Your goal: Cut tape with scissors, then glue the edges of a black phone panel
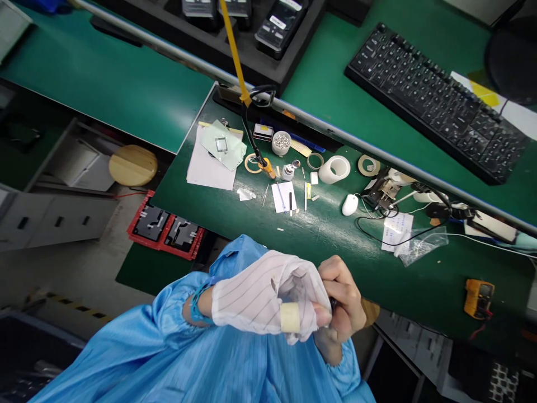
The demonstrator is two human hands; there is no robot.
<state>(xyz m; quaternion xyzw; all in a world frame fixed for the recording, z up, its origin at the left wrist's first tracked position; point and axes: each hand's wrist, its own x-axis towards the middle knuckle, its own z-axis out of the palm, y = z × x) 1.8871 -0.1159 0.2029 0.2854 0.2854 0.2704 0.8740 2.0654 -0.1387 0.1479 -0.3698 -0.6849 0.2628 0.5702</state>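
My left hand [260,294] wears a white glove with thin dark stripes, and a band of pale yellow tape [290,318] wraps one finger. Its fingers are curled, and a bare thumb tip pokes out of the cloth. Pressed against it is my bare right hand [342,296], its fingers closed at the edge of the white cloth. A sliver of something small and dark [333,304] shows between the hands; most of it is hidden. Both hands are held close to my body, in front of the green bench [260,224].
Beyond my hands lie a white paper [284,197] with slim tools, tape rolls [334,169], a tub of small metal parts [281,143] and a white mouse [349,205]. A yellow multimeter [478,298] sits right. A keyboard [436,101] occupies the raised shelf. Red trays [165,226] stand lower left.
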